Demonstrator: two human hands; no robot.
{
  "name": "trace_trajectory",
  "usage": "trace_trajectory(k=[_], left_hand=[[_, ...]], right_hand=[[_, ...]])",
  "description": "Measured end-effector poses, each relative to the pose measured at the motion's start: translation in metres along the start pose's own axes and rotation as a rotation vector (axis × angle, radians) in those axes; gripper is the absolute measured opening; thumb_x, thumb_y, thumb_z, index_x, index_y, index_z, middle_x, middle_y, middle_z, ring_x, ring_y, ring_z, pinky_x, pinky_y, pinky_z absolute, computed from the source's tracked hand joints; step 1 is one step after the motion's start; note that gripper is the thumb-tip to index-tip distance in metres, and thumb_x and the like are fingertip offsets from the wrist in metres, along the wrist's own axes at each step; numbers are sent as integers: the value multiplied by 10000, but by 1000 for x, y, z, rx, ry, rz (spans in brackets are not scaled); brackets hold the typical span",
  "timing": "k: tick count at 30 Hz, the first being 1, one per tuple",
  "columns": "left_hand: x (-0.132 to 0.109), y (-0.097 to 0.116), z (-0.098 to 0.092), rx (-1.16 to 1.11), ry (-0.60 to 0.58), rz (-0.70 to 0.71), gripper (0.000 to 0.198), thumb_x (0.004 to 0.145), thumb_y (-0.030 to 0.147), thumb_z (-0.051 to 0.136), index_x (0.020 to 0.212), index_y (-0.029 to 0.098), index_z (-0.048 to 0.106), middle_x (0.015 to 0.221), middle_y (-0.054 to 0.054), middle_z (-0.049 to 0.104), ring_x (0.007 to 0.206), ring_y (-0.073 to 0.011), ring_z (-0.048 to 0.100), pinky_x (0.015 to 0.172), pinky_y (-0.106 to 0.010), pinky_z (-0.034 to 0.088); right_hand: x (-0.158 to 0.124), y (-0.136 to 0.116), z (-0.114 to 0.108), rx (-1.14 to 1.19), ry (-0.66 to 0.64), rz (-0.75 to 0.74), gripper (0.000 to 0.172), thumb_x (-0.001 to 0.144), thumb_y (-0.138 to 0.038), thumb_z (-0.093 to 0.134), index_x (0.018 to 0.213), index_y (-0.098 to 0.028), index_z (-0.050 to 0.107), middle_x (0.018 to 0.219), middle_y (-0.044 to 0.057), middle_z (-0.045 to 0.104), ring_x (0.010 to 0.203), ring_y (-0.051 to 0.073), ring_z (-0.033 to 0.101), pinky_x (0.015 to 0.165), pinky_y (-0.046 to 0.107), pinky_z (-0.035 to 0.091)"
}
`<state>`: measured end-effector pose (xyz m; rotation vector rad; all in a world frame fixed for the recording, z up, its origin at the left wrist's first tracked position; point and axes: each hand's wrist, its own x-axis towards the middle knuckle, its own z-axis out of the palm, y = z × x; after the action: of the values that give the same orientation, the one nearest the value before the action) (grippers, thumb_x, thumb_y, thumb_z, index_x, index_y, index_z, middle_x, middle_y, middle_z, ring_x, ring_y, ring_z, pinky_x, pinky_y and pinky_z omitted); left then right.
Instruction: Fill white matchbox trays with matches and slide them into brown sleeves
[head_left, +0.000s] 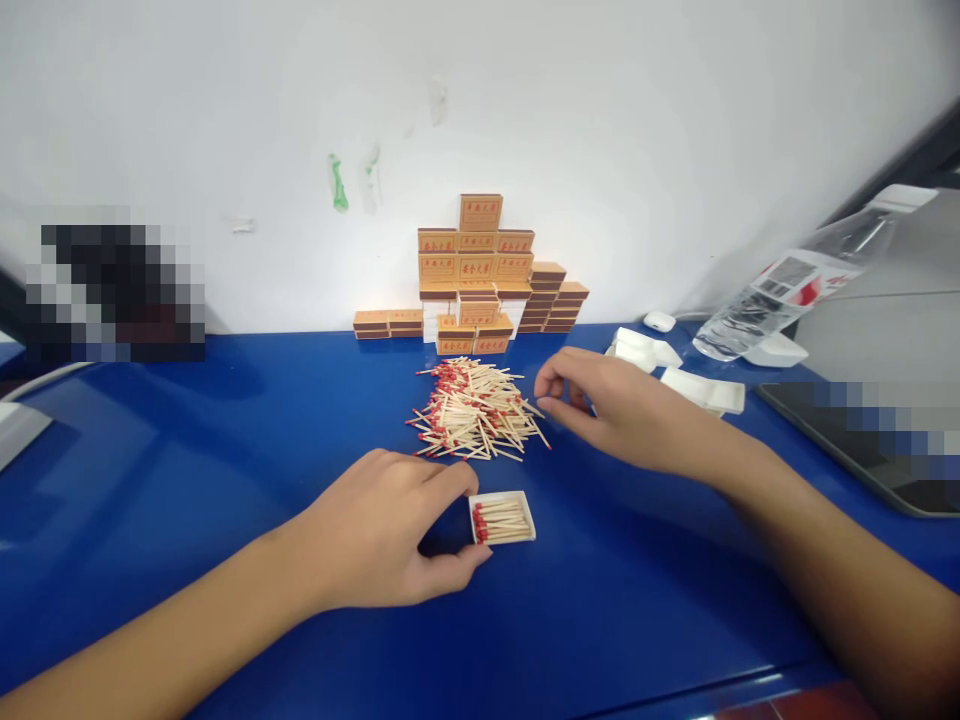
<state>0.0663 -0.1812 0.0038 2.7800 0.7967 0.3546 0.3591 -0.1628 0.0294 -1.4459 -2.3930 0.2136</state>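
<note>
My left hand (pixel 405 530) holds a small white matchbox tray (pixel 531 518) by its left end, thumb at the near side and fingers at the far side. Inside the tray lies a layer of matches (pixel 504 520), red heads to the left. Just beyond it is a loose heap of matches (pixel 480 412) on the blue table (pixel 247 430). My right hand (pixel 592 400) hovers at the heap's right edge, fingers curled and thumb and forefinger tips close together. Whether anything small is between them I cannot make out.
Orange matchboxes (pixel 475 268) are stacked against the wall behind the heap, with lower stacks at both sides. On the right are white empty trays (pixel 701 390), a tilted plastic bottle (pixel 795 275), a white charger (pixel 659 321) and a dark flat device (pixel 847 440).
</note>
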Motion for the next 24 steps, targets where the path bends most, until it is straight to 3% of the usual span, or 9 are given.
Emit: trace_trajectory(k=[2,9,18,24], left_hand=[[-1,0,1,7,1,-1,252,902,432,656,1041,222,639,731,23,694,612,-203,668,563,-312,409],[1,1,-2,-13,-8,-6,223,906,416,654,1020,225,637,734,29,688,613,-188,653,556,-303,391],[-1,-2,2,-15,-4,-20,242,917,442,641,1040,233,633,726,33,670,609,-187,634,564,-307,378],[0,-2,1,2,23,1,250,920,424,648,1071,225,644,680,40,644,575,-178,612,558,-299,363]], right_hand=[[1,-4,1,6,28,22,118,979,-310,601,989,-198,639,905,41,647,765,176,588,679,306,420],[-2,-24,11,-54,-58,5,250,965,-441,665,974,-191,655,959,52,622,743,171,566,666,307,413],[-1,-26,14,-77,-41,-67,163,1017,-265,580,950,-176,699,928,54,611,748,171,588,673,306,436],[0,-18,15,-106,-47,-92,199,1031,-277,579,938,-160,711,900,59,619,772,183,613,700,315,459]])
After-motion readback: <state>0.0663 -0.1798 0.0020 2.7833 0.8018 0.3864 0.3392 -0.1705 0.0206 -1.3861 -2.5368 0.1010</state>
